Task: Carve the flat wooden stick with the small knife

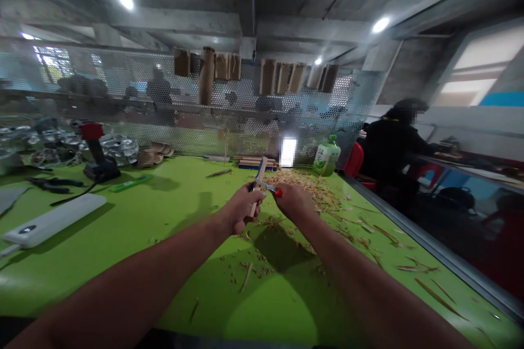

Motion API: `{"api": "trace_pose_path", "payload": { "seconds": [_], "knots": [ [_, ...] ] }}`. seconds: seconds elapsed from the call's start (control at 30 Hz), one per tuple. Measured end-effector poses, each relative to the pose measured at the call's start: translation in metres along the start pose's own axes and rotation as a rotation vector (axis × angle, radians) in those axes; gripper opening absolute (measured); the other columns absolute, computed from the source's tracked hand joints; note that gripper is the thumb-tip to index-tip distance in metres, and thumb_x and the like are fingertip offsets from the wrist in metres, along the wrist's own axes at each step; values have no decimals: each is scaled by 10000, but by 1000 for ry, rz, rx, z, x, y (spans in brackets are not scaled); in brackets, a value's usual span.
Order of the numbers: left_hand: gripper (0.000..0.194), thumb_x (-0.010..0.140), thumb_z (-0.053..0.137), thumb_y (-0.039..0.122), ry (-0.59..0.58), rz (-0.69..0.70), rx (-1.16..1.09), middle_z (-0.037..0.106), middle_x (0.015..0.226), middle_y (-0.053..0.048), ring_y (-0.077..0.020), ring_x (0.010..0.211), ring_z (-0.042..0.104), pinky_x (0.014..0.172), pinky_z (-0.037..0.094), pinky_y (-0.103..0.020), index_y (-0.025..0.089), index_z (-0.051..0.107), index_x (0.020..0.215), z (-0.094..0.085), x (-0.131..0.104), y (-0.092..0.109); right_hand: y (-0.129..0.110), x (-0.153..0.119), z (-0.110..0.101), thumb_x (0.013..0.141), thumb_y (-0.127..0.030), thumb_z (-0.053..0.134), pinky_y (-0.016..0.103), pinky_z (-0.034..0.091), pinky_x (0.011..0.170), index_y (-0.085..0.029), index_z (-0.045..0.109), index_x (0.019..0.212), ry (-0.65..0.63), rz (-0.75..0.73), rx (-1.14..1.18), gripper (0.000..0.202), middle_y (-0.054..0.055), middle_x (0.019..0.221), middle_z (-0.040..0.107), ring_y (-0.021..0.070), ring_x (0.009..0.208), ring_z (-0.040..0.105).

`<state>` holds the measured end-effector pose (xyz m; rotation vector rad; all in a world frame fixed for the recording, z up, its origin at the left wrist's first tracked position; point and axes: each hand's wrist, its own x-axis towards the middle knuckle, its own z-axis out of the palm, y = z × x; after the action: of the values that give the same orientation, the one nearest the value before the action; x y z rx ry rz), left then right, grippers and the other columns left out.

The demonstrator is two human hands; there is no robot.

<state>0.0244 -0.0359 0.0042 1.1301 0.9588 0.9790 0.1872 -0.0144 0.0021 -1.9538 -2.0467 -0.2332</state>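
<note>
Near the middle of the view, my left hand [242,208] is closed around a narrow, light-coloured wooden strip [262,168], which tilts up and away from me. My right hand [298,203] grips a red-handled knife [269,187]. Its metal blade points left and lies against or across the strip, just above my left thumb; whether it cuts in cannot be made out. Pale wood shavings [323,188] are heaped behind and to the right of my hands. Smaller chips [262,270] lie scattered on the green tabletop [164,283] below them.
At the left are a cordless drill [96,147], pliers [55,182], a white power strip [61,218] and a green cutter [131,182]. A green bottle [327,155] stands at the back, beside stacked strips [256,163]. Behind runs a perforated metal screen [184,125]. A person [395,142] sits at right.
</note>
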Motion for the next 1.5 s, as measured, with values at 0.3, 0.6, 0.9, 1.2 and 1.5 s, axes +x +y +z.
{"api": "trace_pose_path", "payload": {
  "seconds": [0.3, 0.6, 0.9, 1.2, 1.5],
  "knots": [
    [294, 789, 524, 184, 17, 11, 146, 422, 587, 70, -58, 412, 370, 372, 268, -171, 178, 482, 1080, 8, -6, 1, 2, 3, -6, 886, -291, 405, 260, 410, 664, -225, 689, 949, -6, 2, -63, 298, 90, 893, 709, 212, 802, 657],
    [517, 776, 528, 185, -78, -39, 126, 428, 619, 65, -45, 417, 363, 380, 265, -158, 182, 407, 1278, 12, -12, 2, 16, 16, -2, 902, -300, 395, 246, 416, 684, -205, 698, 968, 55, 62, -83, 325, 109, 914, 710, 193, 821, 657],
    [729, 790, 602, 224, -346, -84, 129, 506, 718, 15, -53, 464, 399, 405, 340, -175, 168, 279, 1441, 25, -44, 2, 79, 35, -5, 902, -392, 426, 301, 450, 711, -124, 706, 1008, -31, 409, 64, 402, 177, 995, 697, 262, 894, 663],
    [476, 803, 548, 222, -19, 8, 180, 460, 671, 43, -59, 459, 410, 400, 324, -170, 145, 428, 1258, 1, -3, -2, 21, 12, -3, 898, -433, 413, 258, 383, 634, -215, 704, 921, 45, 71, 29, 365, 96, 880, 711, 211, 794, 649],
    [290, 813, 551, 214, 86, 44, 305, 427, 590, 67, -72, 430, 415, 399, 314, -171, 169, 492, 1093, 6, -6, 7, -4, -4, -6, 847, -284, 454, 245, 352, 598, -231, 687, 899, -13, -67, -77, 245, 72, 841, 705, 196, 743, 643]
  ]
}}
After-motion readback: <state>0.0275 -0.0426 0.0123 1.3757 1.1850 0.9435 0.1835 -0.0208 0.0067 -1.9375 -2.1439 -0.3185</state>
